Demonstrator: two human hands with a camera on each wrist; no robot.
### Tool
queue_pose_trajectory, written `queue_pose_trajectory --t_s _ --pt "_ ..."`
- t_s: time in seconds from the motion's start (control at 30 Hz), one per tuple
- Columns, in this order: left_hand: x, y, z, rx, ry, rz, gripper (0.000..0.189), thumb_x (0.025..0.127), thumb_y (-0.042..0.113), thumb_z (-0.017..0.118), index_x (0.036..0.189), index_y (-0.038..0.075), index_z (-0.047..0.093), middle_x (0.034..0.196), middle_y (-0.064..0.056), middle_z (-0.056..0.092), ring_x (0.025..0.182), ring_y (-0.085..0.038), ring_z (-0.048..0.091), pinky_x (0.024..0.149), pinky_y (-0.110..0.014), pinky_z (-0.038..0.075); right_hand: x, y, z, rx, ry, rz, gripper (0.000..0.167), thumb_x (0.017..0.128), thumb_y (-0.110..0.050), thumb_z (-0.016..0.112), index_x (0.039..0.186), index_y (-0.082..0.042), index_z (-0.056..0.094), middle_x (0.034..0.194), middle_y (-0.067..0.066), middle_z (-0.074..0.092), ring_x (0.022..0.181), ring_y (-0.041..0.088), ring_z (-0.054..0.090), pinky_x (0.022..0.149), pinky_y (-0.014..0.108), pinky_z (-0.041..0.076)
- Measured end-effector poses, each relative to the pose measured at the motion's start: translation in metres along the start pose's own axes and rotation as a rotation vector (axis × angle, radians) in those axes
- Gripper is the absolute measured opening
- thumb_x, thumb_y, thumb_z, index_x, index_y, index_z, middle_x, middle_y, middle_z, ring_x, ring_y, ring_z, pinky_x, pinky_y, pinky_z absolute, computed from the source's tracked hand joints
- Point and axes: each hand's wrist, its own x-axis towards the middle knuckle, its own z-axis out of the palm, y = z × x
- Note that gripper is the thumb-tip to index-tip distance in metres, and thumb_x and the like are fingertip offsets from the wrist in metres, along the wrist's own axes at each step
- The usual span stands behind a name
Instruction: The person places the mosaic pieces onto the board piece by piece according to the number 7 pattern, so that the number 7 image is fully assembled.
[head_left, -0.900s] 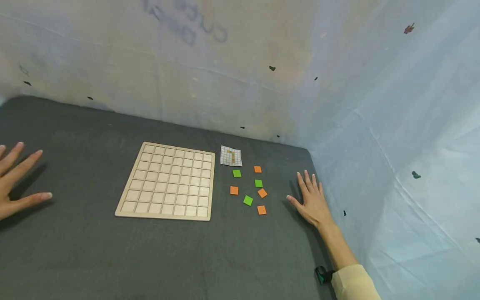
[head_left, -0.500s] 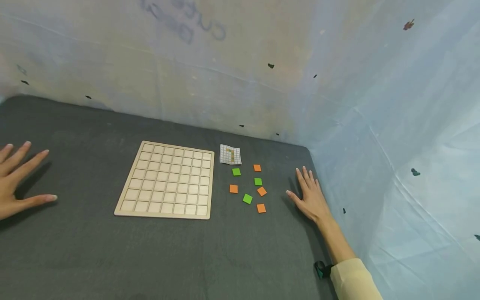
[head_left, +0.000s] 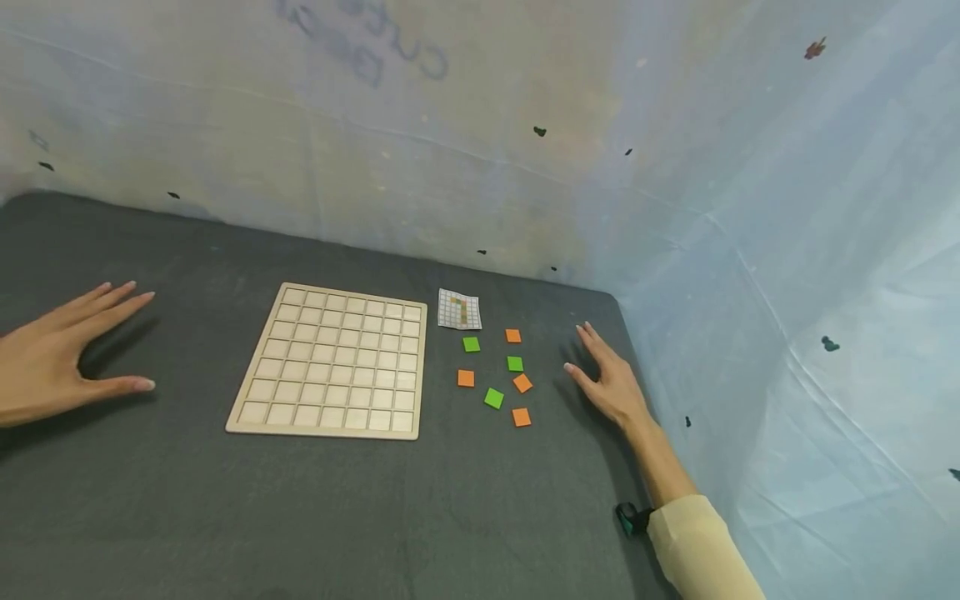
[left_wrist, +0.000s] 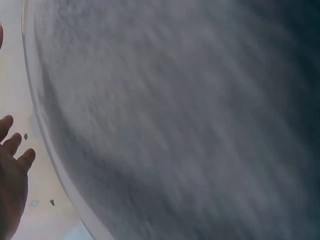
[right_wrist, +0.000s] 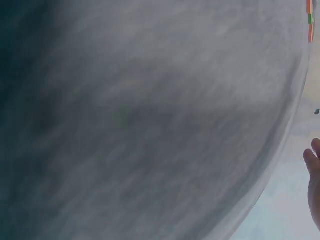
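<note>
In the head view, a pale wooden grid board (head_left: pixel 327 435) lies flat on the dark table. Right of it are several loose square tiles, among them an orange tile (head_left: pixel 466 378), a green tile (head_left: pixel 493 398) and another orange tile (head_left: pixel 521 417). A small printed pattern card (head_left: pixel 459 309) lies at the board's upper right corner. My left hand (head_left: pixel 71 354), left of the board, has its fingers extended, thumb apart, and holds nothing. My right hand (head_left: pixel 611 379) hovers right of the tiles with relaxed fingers, also holding nothing. Both wrist views show mostly blurred tabletop and a few fingers.
The dark table (head_left: pixel 315 517) ends against a pale hanging sheet (head_left: pixel 375 167) at the back, and a bluish sheet (head_left: pixel 847 400) runs close along the right side. A dark band with a green device (head_left: pixel 630 518) sits on the right wrist.
My left hand has moved right, toward the board, and turned. My right hand has shifted slightly left and up, its fingers drawn closer together. The board, tiles and card stay in place.
</note>
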Motion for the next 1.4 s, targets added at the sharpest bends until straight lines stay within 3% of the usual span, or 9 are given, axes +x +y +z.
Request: queue_pose_trajectory --t_s 0.17,0.33,0.53,0.57,0.67,0.8,0.97,1.13,1.4 --pt "0.007 0.011 0.0 -0.022 -0.024 -0.038 0.129 0.061 0.051 0.091 0.161 0.021 0.015 0.165 -0.015 0.008 0.143 -0.05 0.02 0.103 -0.072 0.022 0.009 -0.003 0.006 0.115 0.073 -0.016 0.065 0.095 -0.031 0.069 0.153 -0.023 0.041 0.157 0.001 0.037 0.137 0.033 0.045 0.105 0.055 0.039" --pt "0.017 0.014 -0.001 -0.102 -0.054 -0.092 0.119 0.065 0.048 0.091 0.16 0.023 0.024 0.155 -0.026 0.033 0.116 -0.057 0.048 0.083 -0.069 0.037 0.016 -0.007 0.01 0.283 0.114 0.017 0.061 0.093 -0.018 0.073 0.149 -0.019 0.048 0.151 0.009 0.047 0.126 0.033 0.055 0.1 0.048 0.046" --pt "0.029 0.022 0.0 -0.281 -0.12 -0.163 0.103 0.075 0.046 0.086 0.158 0.021 0.03 0.13 -0.032 0.055 0.109 -0.054 0.055 0.082 -0.064 0.04 0.023 -0.03 0.002 0.458 0.075 0.112 0.054 0.093 -0.011 0.073 0.143 -0.012 0.054 0.127 0.025 0.062 0.114 0.039 0.062 0.091 0.044 0.052" --pt "0.03 0.024 0.001 -0.312 -0.129 -0.17 0.101 0.077 0.046 0.085 0.158 0.021 0.03 0.13 -0.032 0.056 0.11 -0.053 0.055 0.083 -0.063 0.041 0.024 -0.034 -0.001 0.485 0.059 0.124 0.054 0.092 -0.01 0.072 0.143 -0.01 0.054 0.124 0.027 0.063 0.112 0.04 0.063 0.089 0.04 0.053" --pt "0.033 0.027 0.002 -0.426 -0.146 -0.171 0.091 0.081 0.039 0.084 0.156 0.021 0.035 0.132 -0.027 0.057 0.107 -0.02 0.065 0.086 -0.039 0.049 0.029 -0.047 -0.008 0.543 0.01 0.148 0.052 0.092 -0.005 0.071 0.141 -0.005 0.055 0.128 0.027 0.061 0.112 0.039 0.063 0.085 0.027 0.054" --pt "0.038 0.032 0.002 -0.587 -0.188 -0.16 0.078 0.087 0.027 0.08 0.153 0.019 0.04 0.14 -0.007 0.053 0.097 0.019 0.052 0.075 -0.006 0.043 0.039 -0.039 0.001 0.592 -0.016 0.149 0.049 0.093 -0.006 0.071 0.139 -0.004 0.057 0.137 0.022 0.056 0.114 0.035 0.063 0.086 0.021 0.052" --pt "0.043 0.041 0.005 -0.695 -0.217 -0.124 0.067 0.091 0.021 0.076 0.15 0.018 0.044 0.13 0.025 0.05 0.103 0.012 0.058 0.075 -0.015 0.05 0.049 -0.024 0.02 0.626 -0.043 0.125 0.05 0.093 -0.009 0.071 0.139 0.001 0.055 0.138 0.022 0.055 0.114 0.032 0.064 0.087 0.022 0.052" --pt "0.045 0.047 0.007 -0.757 -0.271 -0.114 0.061 0.093 0.02 0.073 0.148 0.019 0.047 0.133 0.024 0.053 0.107 0.008 0.06 0.077 -0.019 0.052 0.055 -0.027 0.026 0.638 -0.126 0.122 0.051 0.094 -0.009 0.07 0.141 0.001 0.053 0.137 0.022 0.056 0.119 0.036 0.06 0.086 0.023 0.052" --pt "0.055 0.057 0.011 -0.761 -0.304 -0.143 0.057 0.094 0.03 0.072 0.146 0.022 0.05 0.142 -0.002 0.053 0.109 0.008 0.058 0.081 -0.018 0.051 0.068 -0.031 0.032 0.612 -0.207 0.184 0.046 0.094 -0.01 0.07 0.138 -0.003 0.057 0.131 0.017 0.061 0.114 0.031 0.063 0.083 0.033 0.053"
